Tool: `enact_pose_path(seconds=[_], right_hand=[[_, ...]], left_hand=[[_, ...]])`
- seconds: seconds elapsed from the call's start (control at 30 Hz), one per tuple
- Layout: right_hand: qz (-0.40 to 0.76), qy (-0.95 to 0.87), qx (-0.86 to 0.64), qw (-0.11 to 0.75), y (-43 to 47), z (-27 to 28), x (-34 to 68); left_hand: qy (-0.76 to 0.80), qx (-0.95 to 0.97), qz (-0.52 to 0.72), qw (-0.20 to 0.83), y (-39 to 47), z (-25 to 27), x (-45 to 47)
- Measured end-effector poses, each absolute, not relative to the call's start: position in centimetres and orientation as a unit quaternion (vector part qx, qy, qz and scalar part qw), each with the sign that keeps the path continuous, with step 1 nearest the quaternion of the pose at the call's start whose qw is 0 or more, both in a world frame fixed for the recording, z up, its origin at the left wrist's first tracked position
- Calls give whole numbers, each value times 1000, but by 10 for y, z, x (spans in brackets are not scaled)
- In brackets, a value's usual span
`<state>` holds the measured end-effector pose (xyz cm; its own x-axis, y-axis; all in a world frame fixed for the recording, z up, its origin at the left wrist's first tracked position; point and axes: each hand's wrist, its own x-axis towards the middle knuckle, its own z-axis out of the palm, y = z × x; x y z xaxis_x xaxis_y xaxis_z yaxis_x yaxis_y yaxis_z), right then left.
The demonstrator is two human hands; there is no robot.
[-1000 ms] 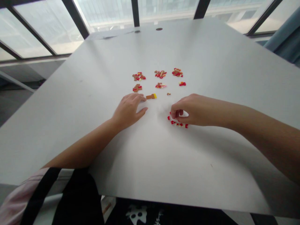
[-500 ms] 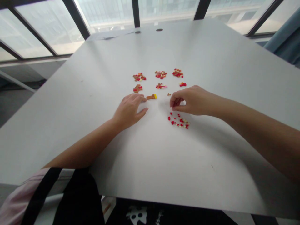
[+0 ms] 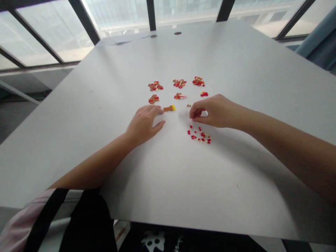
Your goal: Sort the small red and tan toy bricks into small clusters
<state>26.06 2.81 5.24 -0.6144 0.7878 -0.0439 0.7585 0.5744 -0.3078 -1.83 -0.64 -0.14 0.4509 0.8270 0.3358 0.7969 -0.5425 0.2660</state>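
My left hand [image 3: 146,124] lies on the table with its thumb spread away from the fingers, holding nothing. Its fingertips are right at the end of a small brown-and-yellow brick assembly [image 3: 169,109]; whether they touch it I cannot tell. My right hand [image 3: 207,111] is pinched, thumb against fingers, over the white table. A speck of red shows at its fingertips, too small to name. Just below that hand is a loose scatter of tiny red and cream pieces [image 3: 202,134]. Beyond its fingers sit a few small brown pieces [image 3: 188,105].
Farther back, piles of small bricks form two rows: a left pile [image 3: 155,86], a middle pile [image 3: 179,83], a right pile [image 3: 198,81], and smaller groups in front, including a red and orange one [image 3: 204,94]. The white table [image 3: 168,178] reaches to the windows.
Both hands keep nearly the same pose and place. The whole view has shifted very slightly; the pieces on the table lie as before.
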Motion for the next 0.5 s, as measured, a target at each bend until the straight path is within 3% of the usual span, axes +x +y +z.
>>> enact_pose_path(seconds=[0.5], right_hand=[[16,-877,-475,74,59,45,253]], left_hand=[[474,851,223,40,-5,-3,-20]])
